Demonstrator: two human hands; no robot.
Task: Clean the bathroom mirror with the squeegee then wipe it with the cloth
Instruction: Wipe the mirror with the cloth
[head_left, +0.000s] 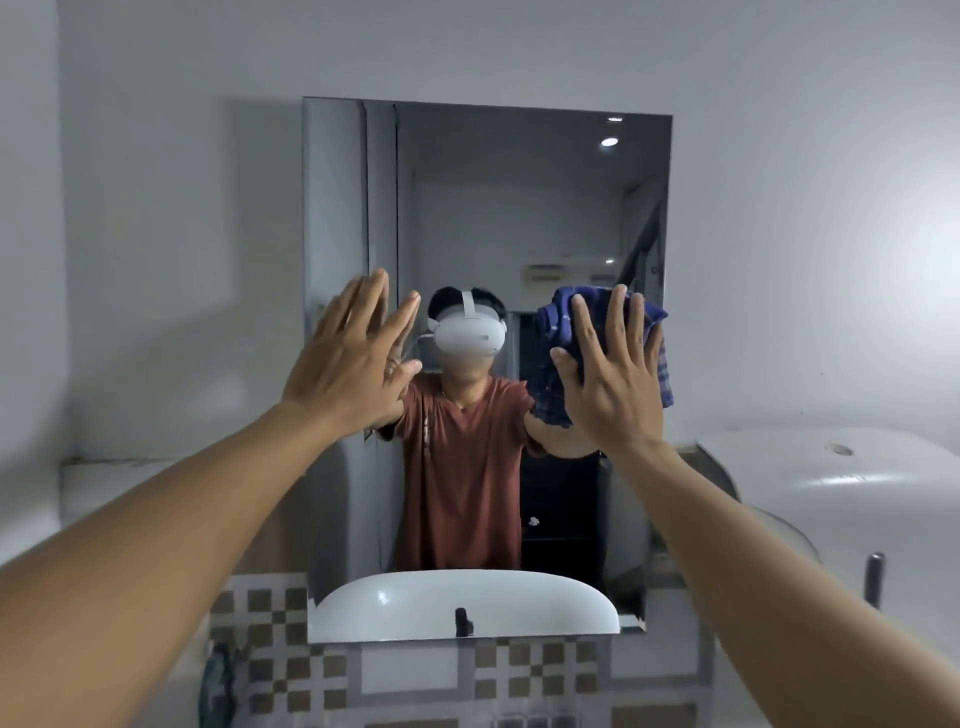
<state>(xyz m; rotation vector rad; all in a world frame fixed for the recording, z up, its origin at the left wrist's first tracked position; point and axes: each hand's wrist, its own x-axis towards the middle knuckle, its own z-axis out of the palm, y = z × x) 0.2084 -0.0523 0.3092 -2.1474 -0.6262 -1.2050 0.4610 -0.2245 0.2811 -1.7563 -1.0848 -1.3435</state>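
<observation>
The cloth, a blue checked rag, is pressed flat against the mirror on its right side, about midway up, under your right hand. That hand is spread wide with the palm bearing on the fabric, so you are pinning the cloth to the glass rather than gripping it in a fist. Your left hand is also open, fingers fanned, held up at the mirror's left edge; it carries nothing, and whether it touches the glass cannot be told. The squeegee is nowhere in view, which suggests the first pass is finished and you are now in the wiping stage. How much of the glass you have already covered cannot be judged, since no streaks or wet patches show clearly; the upper half and the left strip look like the ground left to cover. Below the mirror sits a band of checkered tiles, and off to the right a white basin with a dark tap near it.
</observation>
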